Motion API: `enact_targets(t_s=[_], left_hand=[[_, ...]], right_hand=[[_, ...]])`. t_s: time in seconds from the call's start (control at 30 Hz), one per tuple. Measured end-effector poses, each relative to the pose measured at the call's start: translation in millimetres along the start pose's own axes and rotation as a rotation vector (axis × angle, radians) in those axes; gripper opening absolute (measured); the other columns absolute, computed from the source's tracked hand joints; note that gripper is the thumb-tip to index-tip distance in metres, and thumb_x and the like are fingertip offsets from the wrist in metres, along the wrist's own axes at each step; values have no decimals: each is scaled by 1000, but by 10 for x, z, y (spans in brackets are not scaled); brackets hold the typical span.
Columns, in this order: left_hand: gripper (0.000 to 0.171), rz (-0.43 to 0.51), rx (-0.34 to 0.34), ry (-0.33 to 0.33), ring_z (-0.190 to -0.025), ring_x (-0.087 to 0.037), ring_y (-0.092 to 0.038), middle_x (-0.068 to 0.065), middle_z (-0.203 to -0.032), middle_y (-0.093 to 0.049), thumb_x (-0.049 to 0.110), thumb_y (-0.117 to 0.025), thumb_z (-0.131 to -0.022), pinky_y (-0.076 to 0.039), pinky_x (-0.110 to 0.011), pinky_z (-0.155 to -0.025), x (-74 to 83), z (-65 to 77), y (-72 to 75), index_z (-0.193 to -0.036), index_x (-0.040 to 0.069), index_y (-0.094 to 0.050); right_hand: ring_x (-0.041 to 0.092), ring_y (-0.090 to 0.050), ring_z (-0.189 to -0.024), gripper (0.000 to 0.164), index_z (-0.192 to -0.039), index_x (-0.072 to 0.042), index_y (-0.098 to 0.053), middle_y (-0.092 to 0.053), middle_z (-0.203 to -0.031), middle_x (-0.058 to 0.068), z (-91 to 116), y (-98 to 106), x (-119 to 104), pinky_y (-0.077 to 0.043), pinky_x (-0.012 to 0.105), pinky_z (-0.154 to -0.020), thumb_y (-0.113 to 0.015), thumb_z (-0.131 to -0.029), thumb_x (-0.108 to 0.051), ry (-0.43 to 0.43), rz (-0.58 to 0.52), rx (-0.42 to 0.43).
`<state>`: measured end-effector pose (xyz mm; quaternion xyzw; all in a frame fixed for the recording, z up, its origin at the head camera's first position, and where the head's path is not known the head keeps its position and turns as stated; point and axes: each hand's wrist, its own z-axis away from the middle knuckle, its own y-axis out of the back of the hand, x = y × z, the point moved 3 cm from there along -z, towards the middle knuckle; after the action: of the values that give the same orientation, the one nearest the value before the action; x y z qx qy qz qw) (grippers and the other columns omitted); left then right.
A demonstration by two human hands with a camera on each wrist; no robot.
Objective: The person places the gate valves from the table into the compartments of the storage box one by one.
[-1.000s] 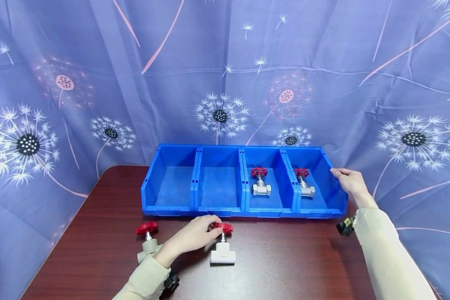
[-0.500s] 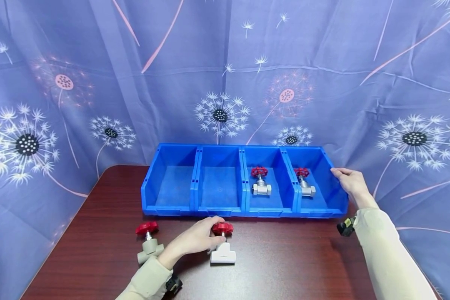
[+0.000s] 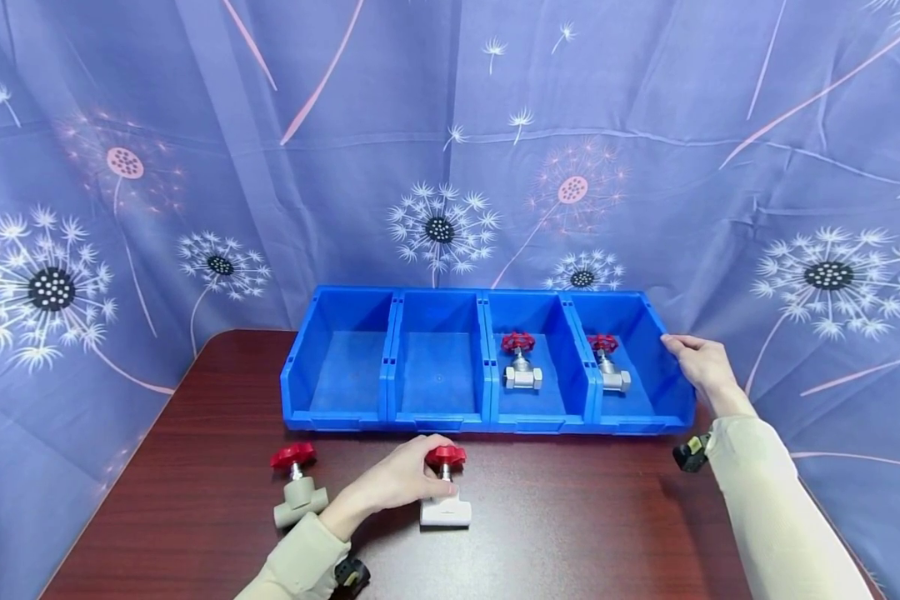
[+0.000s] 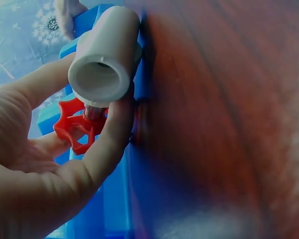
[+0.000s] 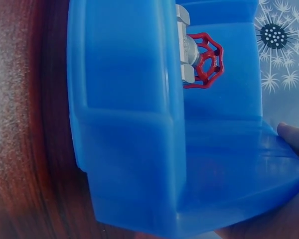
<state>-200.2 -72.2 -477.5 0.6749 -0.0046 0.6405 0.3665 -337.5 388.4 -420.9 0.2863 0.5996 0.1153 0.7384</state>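
My left hand (image 3: 394,481) holds a white plastic valve (image 3: 446,513) standing on the table before the blue bins. Its thumb and fingers are around the body below the red handwheel (image 4: 70,124); in the left wrist view the open pipe end faces the camera. My right hand (image 3: 703,372) grips the outer side wall of the rightmost blue bin (image 3: 673,383). A metal valve (image 3: 609,377) with a red handwheel lies in that bin, partly behind the divider, and another metal valve (image 3: 522,375) lies in the bin left of it.
A grey-green plastic valve (image 3: 298,498) with a red handwheel stands left on the brown table (image 3: 570,517), close to my left sleeve. Two further bins, the leftmost bin (image 3: 348,375) and its neighbour (image 3: 439,375), complete the joined row. A patterned curtain (image 3: 345,208) hangs behind.
My left hand has shifted slightly, its thumb moving down from the red handwheel to the white valve's body. The white valve stays in place, and my right hand keeps its grip.
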Motion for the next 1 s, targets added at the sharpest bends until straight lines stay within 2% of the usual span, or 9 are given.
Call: enact_targets(t_s=[0.23, 0.47, 0.63, 1.0], left_hand=[[47, 63, 19, 3, -73, -11, -63, -7, -104, -61, 14, -82, -76, -50, -27, -65, -9, -10, -24, -117, 11, -61], [46, 78, 62, 34, -73, -12, -61, -5, -99, -61, 11, -83, -75, -50, -28, -62, -7, -11, -54, -115, 12, -61], [44, 74, 81, 34, -73, -12, -59, -4, -92, -62, 10, -83, -74, -48, -28, -59, 3, -10, -62, -113, 12, -62], [43, 73, 118, 2, -73, -13, -60, -4, -99, -64, 5, -81, -74, -50, -28, -59, 24, -4, -44, -112, 13, -62]], right_hand=[[47, -31, -135, 67, -142, 2, -44, -34, -148, 29, -1, -1, 5, -26, 57, -108, -49, -98, -49, -2, -12, -4], [47, -30, -135, 68, -142, 1, -45, -33, -149, 28, -1, -1, 10, -25, 56, -109, -49, -98, -50, 0, -13, -2], [48, -29, -136, 68, -142, 2, -45, -33, -149, 30, -1, 14, 2, -25, 57, -109, -48, -98, -50, 1, 15, -7], [48, -31, -134, 69, -139, 6, -47, -33, -147, 32, -23, 64, -21, -27, 57, -107, -50, -98, -49, -17, 53, -31]])
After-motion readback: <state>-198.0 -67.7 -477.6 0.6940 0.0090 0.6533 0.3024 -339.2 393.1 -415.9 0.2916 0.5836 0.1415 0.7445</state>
